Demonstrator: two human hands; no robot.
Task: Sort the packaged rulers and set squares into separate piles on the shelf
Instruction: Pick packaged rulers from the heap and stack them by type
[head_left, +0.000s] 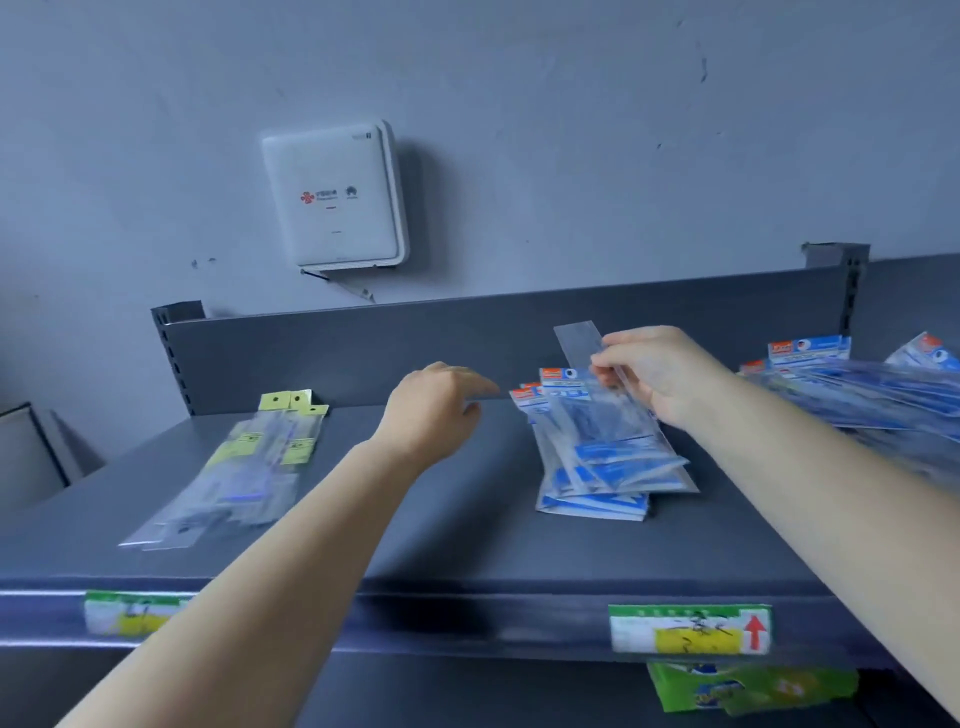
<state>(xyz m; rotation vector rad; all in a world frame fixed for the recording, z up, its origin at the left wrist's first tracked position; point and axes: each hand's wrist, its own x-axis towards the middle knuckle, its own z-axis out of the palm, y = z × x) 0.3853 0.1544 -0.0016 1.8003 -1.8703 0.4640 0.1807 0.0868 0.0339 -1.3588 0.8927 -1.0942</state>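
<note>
On the grey shelf (457, 540) lie three groups of packets. A pile of clear ruler packets with yellow labels (244, 467) lies at the left. In the middle is a pile of blue-labelled set square packets (602, 467). A loose heap of blue packets (862, 395) covers the right end. My right hand (660, 374) pinches a clear packet (579, 348) above the middle pile, its top end sticking up. My left hand (441, 405) hovers over the shelf between the two piles with fingers loosely curled, holding nothing.
A white box (335, 200) hangs on the wall above the shelf's back panel (363, 353). Price labels (688, 629) sit on the shelf's front edge. A green packet (748, 688) shows on the level below. A grey object (26, 452) stands at far left.
</note>
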